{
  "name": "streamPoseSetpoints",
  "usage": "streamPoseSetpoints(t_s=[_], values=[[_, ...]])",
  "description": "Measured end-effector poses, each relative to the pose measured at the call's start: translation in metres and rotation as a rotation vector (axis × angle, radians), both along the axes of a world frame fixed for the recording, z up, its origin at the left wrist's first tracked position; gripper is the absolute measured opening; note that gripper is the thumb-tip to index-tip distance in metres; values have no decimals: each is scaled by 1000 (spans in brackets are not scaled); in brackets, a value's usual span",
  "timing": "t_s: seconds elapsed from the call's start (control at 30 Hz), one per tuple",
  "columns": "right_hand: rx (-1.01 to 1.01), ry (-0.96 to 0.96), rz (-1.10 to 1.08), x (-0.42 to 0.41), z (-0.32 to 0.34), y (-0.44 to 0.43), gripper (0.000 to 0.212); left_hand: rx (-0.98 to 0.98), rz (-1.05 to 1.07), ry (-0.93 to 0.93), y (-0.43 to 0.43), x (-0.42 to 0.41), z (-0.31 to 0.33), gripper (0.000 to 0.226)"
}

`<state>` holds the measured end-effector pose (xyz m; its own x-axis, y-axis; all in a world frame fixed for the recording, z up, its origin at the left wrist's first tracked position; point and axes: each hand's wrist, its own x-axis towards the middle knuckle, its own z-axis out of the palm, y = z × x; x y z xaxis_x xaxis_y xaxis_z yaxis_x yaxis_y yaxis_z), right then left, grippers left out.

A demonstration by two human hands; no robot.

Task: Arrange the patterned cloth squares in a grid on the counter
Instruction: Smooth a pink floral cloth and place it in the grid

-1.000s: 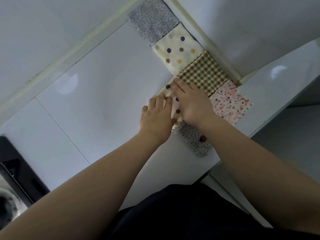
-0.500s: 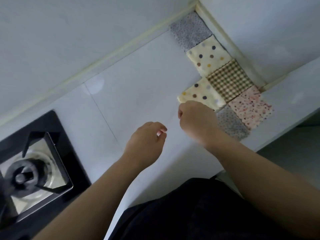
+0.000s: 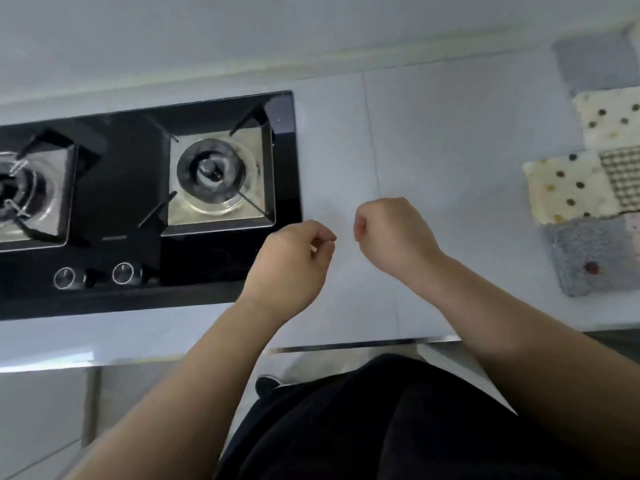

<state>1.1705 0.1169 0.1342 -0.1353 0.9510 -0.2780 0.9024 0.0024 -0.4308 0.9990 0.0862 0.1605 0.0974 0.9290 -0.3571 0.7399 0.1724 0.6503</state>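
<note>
Cream polka-dot square (image 3: 568, 188), grey speckled square (image 3: 588, 258), brown gingham square (image 3: 623, 178); white counter (image 3: 433, 133), black hob (image 3: 121, 161).

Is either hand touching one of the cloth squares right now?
No, the left hand and right hand are both beside the gas stove, apart from the cloth squares at the right edge.
</note>
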Motion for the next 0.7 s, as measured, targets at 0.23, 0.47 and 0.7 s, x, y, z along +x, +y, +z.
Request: streamPoseSetpoints(t_s=[0.23,0.47,0.7], values=[[102,190,-19,-178,27,-88,37,134,105,1,-90,-194,15,13],[51,174,272,-358,58,-126,40,174,385,73,-162,-367,37,15],[27,219,556,-505,68,-122,38,158,708,41,-197,-485,32,16]])
